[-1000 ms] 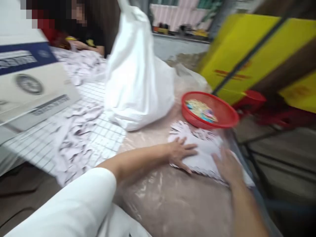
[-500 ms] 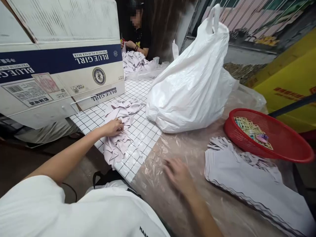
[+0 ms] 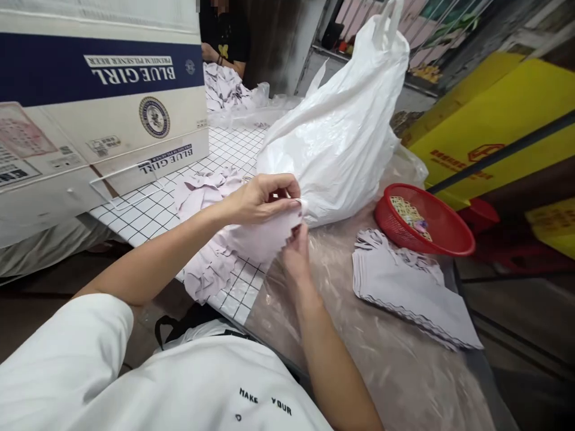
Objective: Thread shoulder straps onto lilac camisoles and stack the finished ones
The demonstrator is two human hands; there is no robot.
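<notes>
My left hand pinches a pale pinkish-grey fabric piece by its top edge, thumb against fingers. The piece hangs above the table, and one side of it is wavy. At that wavy edge, just below the left fingertips, my right hand has its fingers closed on the same fabric; part of its grip is hidden. A loose heap of similar fabric pieces lies beneath my left forearm on the checked cloth. Off to the right lies a neat stack of fabric pieces with wavy edges.
A Blue Girl carton stands at left. A bulging white plastic bag sits behind my hands. Beyond the stack is a red basket holding small patterned items. Across the table a person sits by another fabric heap.
My left hand has lifted a fabric piece from the heap and moved right. My right hand has come up from the plastic sheet to meet it at the edge. The view has shifted.
</notes>
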